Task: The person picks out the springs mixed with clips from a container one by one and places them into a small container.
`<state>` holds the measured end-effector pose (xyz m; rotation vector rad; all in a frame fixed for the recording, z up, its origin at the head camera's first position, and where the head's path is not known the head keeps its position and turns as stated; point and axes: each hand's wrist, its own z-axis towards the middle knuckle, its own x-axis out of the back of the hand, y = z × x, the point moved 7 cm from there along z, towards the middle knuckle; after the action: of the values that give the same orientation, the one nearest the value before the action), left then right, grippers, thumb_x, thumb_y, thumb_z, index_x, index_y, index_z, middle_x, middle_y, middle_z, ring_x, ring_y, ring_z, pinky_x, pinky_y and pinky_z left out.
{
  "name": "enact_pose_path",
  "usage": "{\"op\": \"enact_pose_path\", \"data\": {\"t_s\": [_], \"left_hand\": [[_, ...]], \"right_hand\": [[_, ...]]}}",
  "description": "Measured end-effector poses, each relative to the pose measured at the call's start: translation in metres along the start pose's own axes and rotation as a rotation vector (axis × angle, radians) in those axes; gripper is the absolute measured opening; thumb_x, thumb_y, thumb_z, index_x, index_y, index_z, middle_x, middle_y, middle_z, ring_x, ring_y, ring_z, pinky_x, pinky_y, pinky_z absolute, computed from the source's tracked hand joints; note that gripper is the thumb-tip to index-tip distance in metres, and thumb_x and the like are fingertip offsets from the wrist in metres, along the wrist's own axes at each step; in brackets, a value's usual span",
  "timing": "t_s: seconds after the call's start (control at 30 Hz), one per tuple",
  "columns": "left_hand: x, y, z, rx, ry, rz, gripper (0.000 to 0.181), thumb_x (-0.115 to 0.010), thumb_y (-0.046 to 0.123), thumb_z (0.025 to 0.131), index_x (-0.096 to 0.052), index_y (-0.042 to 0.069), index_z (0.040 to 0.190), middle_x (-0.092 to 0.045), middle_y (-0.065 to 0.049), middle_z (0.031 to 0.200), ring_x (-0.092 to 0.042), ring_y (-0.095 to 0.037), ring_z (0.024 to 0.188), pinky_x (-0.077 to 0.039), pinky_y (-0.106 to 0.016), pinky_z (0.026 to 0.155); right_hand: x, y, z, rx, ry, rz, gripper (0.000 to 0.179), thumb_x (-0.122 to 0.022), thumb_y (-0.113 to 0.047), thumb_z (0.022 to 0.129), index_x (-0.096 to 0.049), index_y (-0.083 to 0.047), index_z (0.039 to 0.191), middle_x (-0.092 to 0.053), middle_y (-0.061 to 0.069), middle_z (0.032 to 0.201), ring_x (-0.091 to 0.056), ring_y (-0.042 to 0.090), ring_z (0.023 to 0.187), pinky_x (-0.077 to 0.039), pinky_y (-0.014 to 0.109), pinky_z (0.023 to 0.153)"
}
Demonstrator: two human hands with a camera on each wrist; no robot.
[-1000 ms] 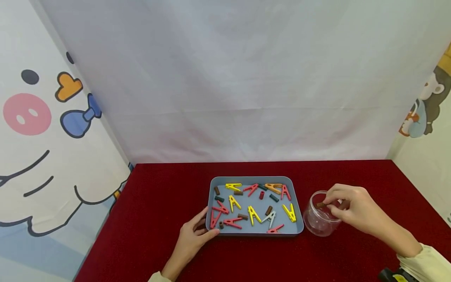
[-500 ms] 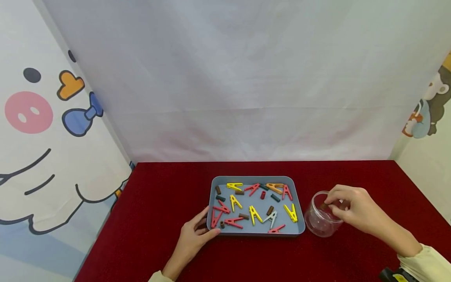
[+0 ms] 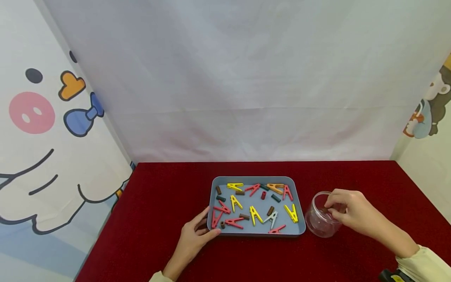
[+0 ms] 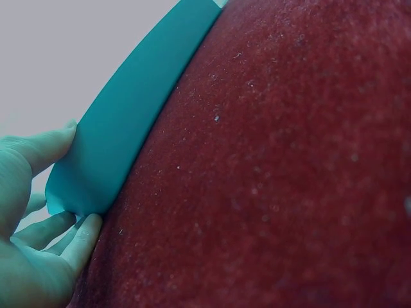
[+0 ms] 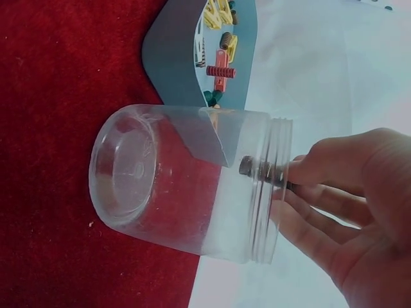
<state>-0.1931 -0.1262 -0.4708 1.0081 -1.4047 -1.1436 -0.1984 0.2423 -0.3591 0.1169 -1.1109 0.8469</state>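
Note:
My left hand (image 3: 192, 237) grips the near left corner of a grey-blue tray (image 3: 253, 179), thumb at the front and fingers along the left side. Inside the tray lie several A-shaped plastic clips in red, yellow (image 3: 291, 213), orange and pale grey. Among them are loose coil springs (image 3: 270, 211) in brown, dark green and red. Right of the tray stands a clear open jar (image 3: 323, 227). Over its mouth my right hand (image 3: 357, 211) pinches a dark spring (image 5: 249, 167); the right wrist view shows the spring's end just inside the threaded rim, above the bottom.
A dark red cloth (image 3: 158, 203) covers the table. A white curtain (image 3: 246, 78) hangs behind it. Printed cartoon panels stand at left and right. The jar is close beside the tray's right wall.
My right hand has shifted slightly at the jar's mouth, and the spring, visible earlier in the head view, is now hidden there. The left hand stays at the tray's corner.

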Motion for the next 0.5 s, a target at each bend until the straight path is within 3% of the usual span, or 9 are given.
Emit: {"op": "enact_pose_path", "data": {"t_s": [0.5], "left_hand": [[0.0006, -0.0008, -0.0004, 0.001, 0.006, 0.002, 0.073, -0.073, 0.019, 0.072, -0.037, 0.012, 0.135, -0.044, -0.016, 0.128, -0.048, -0.029, 0.108, -0.047, -0.024, 0.075]], "right_hand": [[-0.0048, 0.0012, 0.0006, 0.044, 0.006, -0.015, 0.033, -0.068, 0.013, 0.053, -0.062, -0.017, 0.066, -0.055, -0.010, 0.074, -0.049, 0.003, 0.063, -0.036, 0.010, 0.050]]}}
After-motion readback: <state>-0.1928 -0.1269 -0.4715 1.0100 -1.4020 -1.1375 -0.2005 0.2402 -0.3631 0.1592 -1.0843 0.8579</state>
